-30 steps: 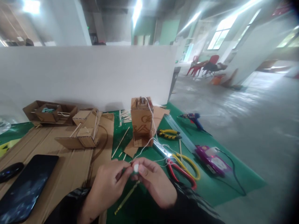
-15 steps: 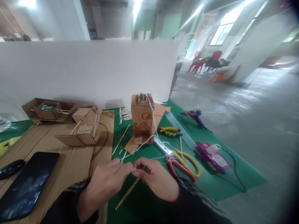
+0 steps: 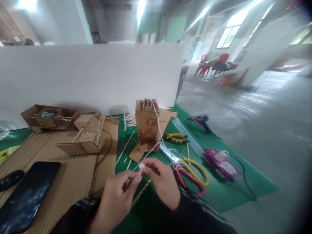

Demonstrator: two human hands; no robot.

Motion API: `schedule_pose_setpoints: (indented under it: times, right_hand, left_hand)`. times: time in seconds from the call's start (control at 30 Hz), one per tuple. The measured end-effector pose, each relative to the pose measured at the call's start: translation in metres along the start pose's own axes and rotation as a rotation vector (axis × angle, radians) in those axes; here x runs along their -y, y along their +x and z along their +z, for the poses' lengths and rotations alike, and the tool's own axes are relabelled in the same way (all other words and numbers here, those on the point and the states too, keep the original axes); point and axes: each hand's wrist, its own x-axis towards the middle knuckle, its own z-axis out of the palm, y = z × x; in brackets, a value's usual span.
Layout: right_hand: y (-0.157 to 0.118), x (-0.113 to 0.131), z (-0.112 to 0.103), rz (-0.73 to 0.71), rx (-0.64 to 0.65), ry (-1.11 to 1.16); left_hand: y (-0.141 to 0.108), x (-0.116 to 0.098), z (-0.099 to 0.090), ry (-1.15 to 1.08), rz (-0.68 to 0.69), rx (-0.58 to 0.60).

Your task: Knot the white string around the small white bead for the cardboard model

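White string (image 3: 158,122) runs from the top of an upright cardboard box (image 3: 147,126) down to my hands. My left hand (image 3: 119,191) pinches the string between thumb and forefinger. Close beside it, my right hand (image 3: 161,178) is closed at the fingertips on a small white bit of the string. Below my hands lies a yellowish twisted stick (image 3: 141,194), partly covered by my left hand. To the right of my right hand are scissors (image 3: 192,182) with red and yellow handles, loose string lying across them. Yellow-and-black pliers (image 3: 175,137) rest behind the scissors.
A purple device (image 3: 221,164) with a cable and a glue gun (image 3: 201,122) lie on the green table at right. Clear sticks (image 3: 188,138) lie between. At left, cardboard structures (image 3: 89,135), a phone (image 3: 31,195) and a black mouse (image 3: 11,179) rest on cardboard. A white partition (image 3: 92,74) stands behind.
My left hand has turned and shifted slightly down, its thumb now showing. My right hand has moved a little up and left. A white bit of string now shows at its fingertips.
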Motion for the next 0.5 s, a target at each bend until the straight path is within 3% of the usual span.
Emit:
schedule_pose_setpoints:
  times: [0.23,0.33,0.5]
  right_hand:
    - [-0.001,-0.009,0.008,0.215,0.065,0.591]
    - [-0.002,-0.012,0.014,0.271,0.093,0.755]
    - [-0.005,-0.012,0.016,0.303,0.149,0.825]
  left_hand:
    - [0.001,-0.004,0.007,-0.289,-0.175,0.093]
    - [0.004,-0.003,0.005,-0.267,-0.191,0.070]
    - [0.004,0.002,0.004,-0.117,-0.147,0.042]
